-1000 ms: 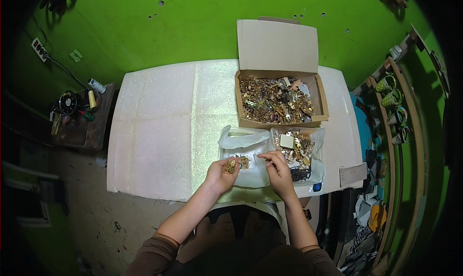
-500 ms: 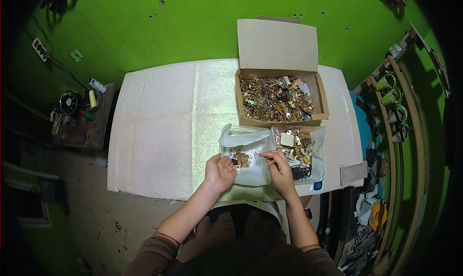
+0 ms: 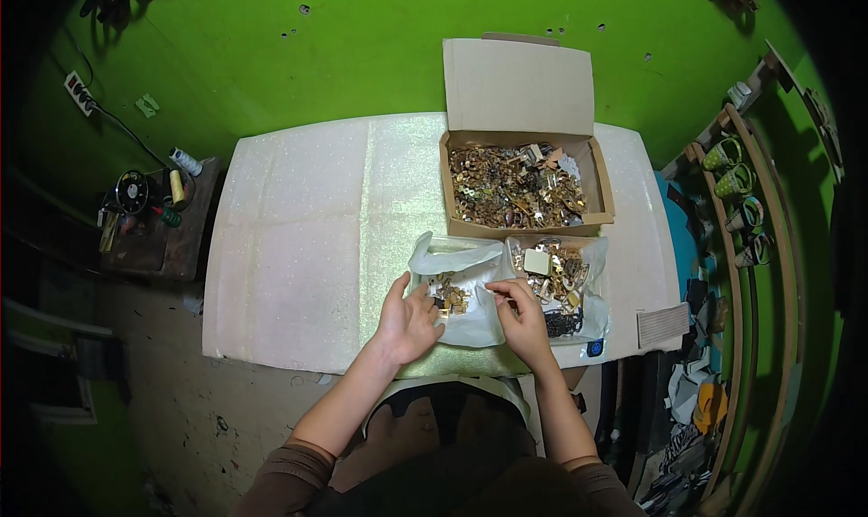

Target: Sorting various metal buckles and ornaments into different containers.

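My left hand [image 3: 407,324] lies palm up at the left side of a plastic-lined tray [image 3: 482,336], its fingers apart and the palm bare. Inside the tray is a small heap of gold-coloured metal pieces [image 3: 449,298], close to those fingertips. Over the tray's right side, my right hand [image 3: 522,320] has its thumb and forefinger drawn together in a pinch; anything between them is too small to make out. A second lined tray [image 3: 594,314] stands just right of this hand, with gold-coloured metal parts [image 3: 565,268], a pale square piece [image 3: 537,261] and a black chain-like bundle [image 3: 564,324].
Behind the trays stands an open cardboard box [image 3: 520,225] full of mixed small metal parts. A shimmering pale cloth [image 3: 298,246] covers the table. A grey striped piece [image 3: 663,324] lies at the right edge. Thread spools [image 3: 176,185] sit on a side table at left.
My left hand has shifted slightly left and opened wider, its thumb lifting away from the fingers. The right hand stays pinched in nearly the same place.
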A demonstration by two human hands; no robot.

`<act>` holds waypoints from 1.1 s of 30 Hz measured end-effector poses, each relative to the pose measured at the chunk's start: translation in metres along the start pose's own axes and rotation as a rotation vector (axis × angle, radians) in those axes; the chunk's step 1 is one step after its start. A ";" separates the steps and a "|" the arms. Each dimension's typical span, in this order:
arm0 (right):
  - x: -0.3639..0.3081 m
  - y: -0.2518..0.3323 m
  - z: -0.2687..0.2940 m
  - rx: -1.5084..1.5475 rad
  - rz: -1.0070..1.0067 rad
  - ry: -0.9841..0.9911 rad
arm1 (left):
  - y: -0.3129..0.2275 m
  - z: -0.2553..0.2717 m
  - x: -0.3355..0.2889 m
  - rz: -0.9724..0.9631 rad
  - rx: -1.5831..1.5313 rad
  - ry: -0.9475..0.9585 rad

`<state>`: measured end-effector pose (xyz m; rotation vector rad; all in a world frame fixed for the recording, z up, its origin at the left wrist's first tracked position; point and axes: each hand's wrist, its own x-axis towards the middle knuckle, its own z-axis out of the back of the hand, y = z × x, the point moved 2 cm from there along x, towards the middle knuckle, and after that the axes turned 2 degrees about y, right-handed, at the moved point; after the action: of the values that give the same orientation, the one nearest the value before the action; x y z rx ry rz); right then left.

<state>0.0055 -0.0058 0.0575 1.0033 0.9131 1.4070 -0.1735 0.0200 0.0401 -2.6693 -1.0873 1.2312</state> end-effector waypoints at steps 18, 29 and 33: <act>0.015 -0.007 0.025 1.155 -0.220 0.268 | 0.028 -0.044 -0.007 0.085 -0.255 0.416; 0.032 -0.038 0.112 1.491 -0.371 0.193 | 0.046 -0.108 0.035 0.020 -0.242 0.454; 0.043 -0.050 0.139 1.639 -0.414 0.225 | 0.036 -0.138 0.060 -0.048 -0.176 0.468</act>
<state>0.1525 0.0390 0.0607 1.6114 2.3813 0.1527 -0.0322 0.0650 0.0851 -2.8182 -1.2097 0.4753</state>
